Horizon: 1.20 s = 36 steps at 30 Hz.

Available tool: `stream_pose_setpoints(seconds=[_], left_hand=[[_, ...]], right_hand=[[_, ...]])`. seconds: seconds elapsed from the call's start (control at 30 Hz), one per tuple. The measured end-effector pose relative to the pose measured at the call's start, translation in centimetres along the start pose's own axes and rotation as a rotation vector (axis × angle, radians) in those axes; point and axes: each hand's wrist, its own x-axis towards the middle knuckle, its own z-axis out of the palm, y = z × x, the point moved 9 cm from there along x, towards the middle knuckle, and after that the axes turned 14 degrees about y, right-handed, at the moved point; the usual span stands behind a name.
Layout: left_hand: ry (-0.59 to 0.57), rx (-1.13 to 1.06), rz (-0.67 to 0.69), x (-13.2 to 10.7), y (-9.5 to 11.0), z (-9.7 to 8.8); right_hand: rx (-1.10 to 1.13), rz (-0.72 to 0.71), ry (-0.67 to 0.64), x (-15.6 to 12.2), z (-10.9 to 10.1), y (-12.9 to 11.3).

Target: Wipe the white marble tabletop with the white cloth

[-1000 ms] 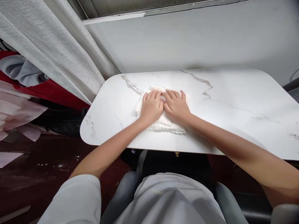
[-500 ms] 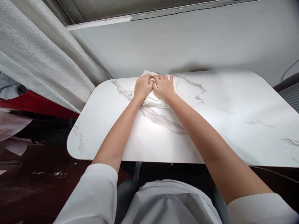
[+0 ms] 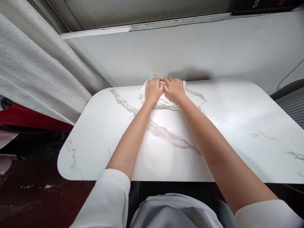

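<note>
A crumpled, folded white cloth lies at the far edge of a white marble-patterned table, close to the wall. My left hand presses down on its left half, fingers curled over it. Beside it, my right hand bears on the right half in the same way. Both thumbs meet in the middle. Part of the cloth is hidden under my palms, and its edges show around them.
Behind the table stands a pale wall with a ledge above it. A black object rests on the ledge at right. Light curtains hang at left, with red fabric below. A grey ribbed surface borders the right side.
Both hands and the cloth have slid to the right along the table's far edge. The view has tilted up slightly, bringing the black object on the ledge into sight.
</note>
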Motion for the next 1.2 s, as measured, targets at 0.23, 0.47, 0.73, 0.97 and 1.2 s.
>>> stream_pose_setpoints(seconds=[0.23, 0.47, 0.73, 0.97, 1.2], left_hand=[[-0.056, -0.031, 0.022, -0.6, 1.4, 0.2], [-0.054, 0.013, 0.037, -4.4, 3.5, -2.5], [-0.216, 0.063, 0.094, -12.4, 7.1, -6.8], [-0.302, 0.207, 0.354, -19.8, 11.1, -11.6], [-0.249, 0.337, 0.550, -23.5, 16.1, -13.2]], right_hand=[[-0.112, 0.051, -0.003, -1.7, -1.1, 0.4], [-0.064, -0.002, 0.003, -5.4, -3.2, -1.0], [-0.081, -0.132, -0.015, -13.4, -7.3, -3.4], [-0.022, -0.262, -0.029, -20.0, -11.4, -5.4], [0.073, -0.335, -0.058, -23.8, -14.4, -5.4]])
